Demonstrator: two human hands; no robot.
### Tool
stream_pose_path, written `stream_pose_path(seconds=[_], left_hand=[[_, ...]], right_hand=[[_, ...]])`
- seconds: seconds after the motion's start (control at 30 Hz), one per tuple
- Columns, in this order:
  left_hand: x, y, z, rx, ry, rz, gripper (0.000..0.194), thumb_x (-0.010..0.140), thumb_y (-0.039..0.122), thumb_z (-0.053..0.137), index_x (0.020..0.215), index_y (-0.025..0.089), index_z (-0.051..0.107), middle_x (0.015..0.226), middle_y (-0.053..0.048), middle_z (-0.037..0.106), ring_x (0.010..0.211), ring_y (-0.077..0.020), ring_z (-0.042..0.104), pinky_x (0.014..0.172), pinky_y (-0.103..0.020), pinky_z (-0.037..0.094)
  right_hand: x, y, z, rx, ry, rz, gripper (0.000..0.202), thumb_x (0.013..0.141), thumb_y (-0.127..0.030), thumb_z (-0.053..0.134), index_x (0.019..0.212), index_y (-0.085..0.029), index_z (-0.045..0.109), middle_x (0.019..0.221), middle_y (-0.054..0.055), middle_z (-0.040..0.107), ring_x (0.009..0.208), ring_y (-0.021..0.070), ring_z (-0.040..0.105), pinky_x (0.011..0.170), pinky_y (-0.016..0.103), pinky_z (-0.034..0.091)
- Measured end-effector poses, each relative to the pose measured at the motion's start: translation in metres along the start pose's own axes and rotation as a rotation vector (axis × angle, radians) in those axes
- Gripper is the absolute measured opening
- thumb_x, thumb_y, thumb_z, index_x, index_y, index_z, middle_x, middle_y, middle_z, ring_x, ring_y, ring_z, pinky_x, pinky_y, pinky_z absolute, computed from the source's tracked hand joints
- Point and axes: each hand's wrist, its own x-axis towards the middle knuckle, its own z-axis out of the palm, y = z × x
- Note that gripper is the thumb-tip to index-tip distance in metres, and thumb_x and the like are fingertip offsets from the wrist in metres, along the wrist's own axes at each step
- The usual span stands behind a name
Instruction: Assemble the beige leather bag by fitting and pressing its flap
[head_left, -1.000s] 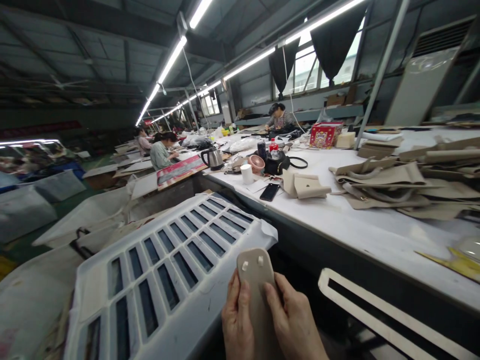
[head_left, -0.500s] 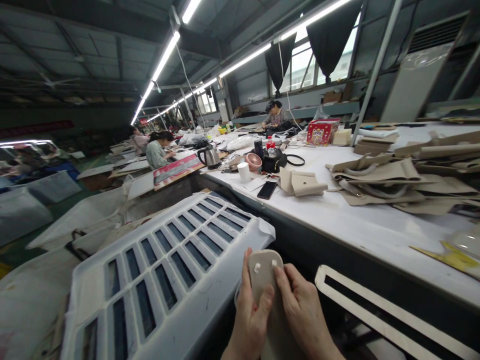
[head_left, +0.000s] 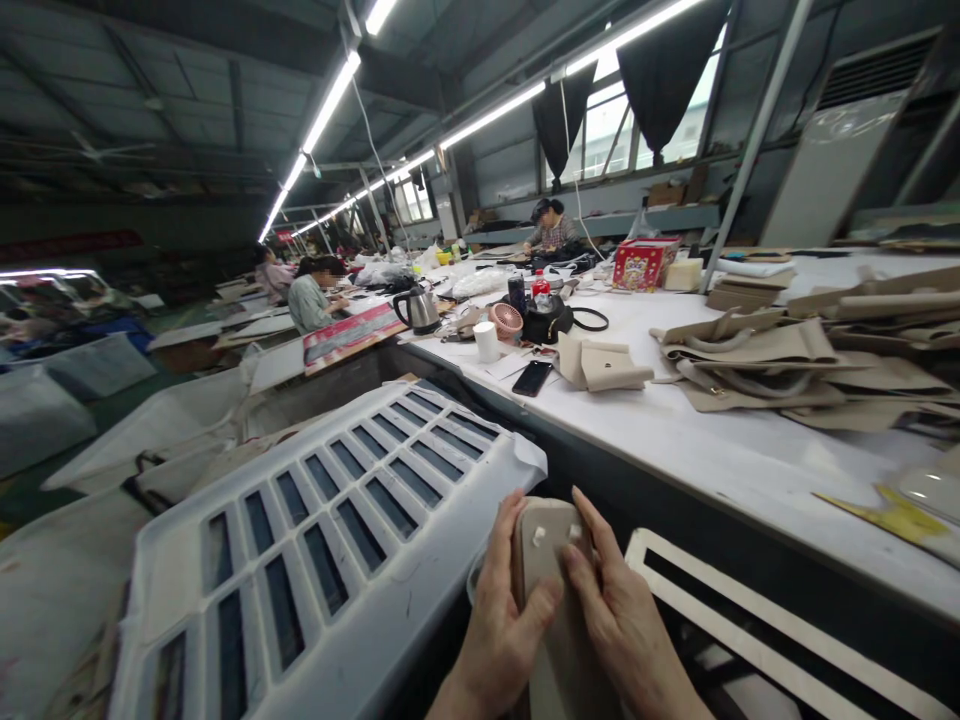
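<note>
Between my hands stands a long beige panel (head_left: pixel 553 558) with a rounded end, resembling a leather bag part. Two small white tabs (head_left: pixel 538 537) stick out near that end. My left hand (head_left: pixel 491 625) grips its left edge, the thumb lying across the front. On the other side my right hand (head_left: pixel 626 615) holds the right edge, its thumb close below the right tab and its fingers along the rim. The panel's lower end runs out of the picture.
A white slatted plastic crate (head_left: pixel 300 560) lies at left. On the long white table (head_left: pixel 720 455) are a phone (head_left: pixel 532 378), a kettle (head_left: pixel 417 311), a pink fan (head_left: pixel 507 322) and stacked beige bag pieces (head_left: pixel 757 355). A pale slotted frame (head_left: pixel 757 610) sits right. Several people work further back.
Both hands and the panel have shifted slightly right. My right fingers have moved from pinching near the right tab to lying along the panel's right edge.
</note>
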Motion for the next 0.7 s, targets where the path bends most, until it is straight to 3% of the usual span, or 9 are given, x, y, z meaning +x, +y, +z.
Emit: stream_pose_path(seconds=[0.07,0.13,0.23,0.33,0.5,0.7], left_hand=[[0.005,0.0,-0.003,-0.024,-0.015,0.064,0.075,0.086,0.052,0.06,0.147,0.024,0.027,0.157,-0.01,0.025,0.14,-0.0305,0.032,0.117,-0.045,0.029],[0.01,-0.002,-0.003,-0.026,-0.032,0.089,0.078,0.081,0.056,0.065,0.144,0.023,0.031,0.151,-0.011,0.035,0.134,-0.0319,0.04,0.113,-0.046,0.034],[0.013,-0.007,0.001,0.071,-0.059,0.091,0.088,0.074,0.06,0.071,0.144,0.022,0.033,0.146,-0.012,0.042,0.133,-0.0327,0.04,0.114,-0.048,0.032],[0.014,-0.008,0.004,0.091,-0.077,0.118,0.086,0.073,0.065,0.069,0.141,0.023,0.037,0.142,-0.011,0.046,0.132,-0.0316,0.042,0.113,-0.047,0.032],[0.02,-0.002,0.002,-0.078,-0.059,0.164,0.066,0.085,0.067,0.052,0.131,0.021,0.047,0.144,-0.012,0.044,0.135,-0.0305,0.037,0.114,-0.045,0.029],[0.041,-0.005,-0.002,-0.398,-0.149,0.011,0.05,0.098,0.055,0.032,0.121,0.017,0.057,0.118,-0.011,0.063,0.107,-0.0259,0.06,0.097,-0.04,0.046]], right_hand=[[0.005,-0.001,-0.008,-0.08,-0.05,-0.058,0.051,0.1,-0.048,0.038,0.147,-0.033,0.031,0.121,0.004,0.064,0.1,0.0199,0.065,0.087,0.031,0.053],[0.011,0.0,-0.014,-0.178,-0.039,-0.166,0.045,0.099,-0.044,0.041,0.142,-0.032,0.042,0.132,0.005,0.057,0.113,0.0221,0.059,0.097,0.036,0.049],[0.017,0.004,-0.016,-0.269,0.034,-0.309,0.035,0.096,-0.038,0.049,0.128,-0.029,0.059,0.139,0.006,0.051,0.123,0.0252,0.052,0.103,0.04,0.046],[0.017,0.007,-0.014,-0.235,0.08,-0.351,0.024,0.095,-0.032,0.052,0.115,-0.029,0.065,0.131,0.005,0.058,0.119,0.0244,0.056,0.1,0.04,0.049],[0.013,0.0,-0.01,-0.18,0.102,-0.49,0.012,0.094,-0.021,0.052,0.098,-0.025,0.063,0.12,0.005,0.064,0.122,0.0245,0.052,0.098,0.041,0.048],[0.004,-0.013,-0.012,-0.386,0.116,-0.762,0.022,0.09,-0.005,0.052,0.096,-0.024,0.062,0.103,0.004,0.071,0.101,0.0231,0.06,0.087,0.039,0.046]])
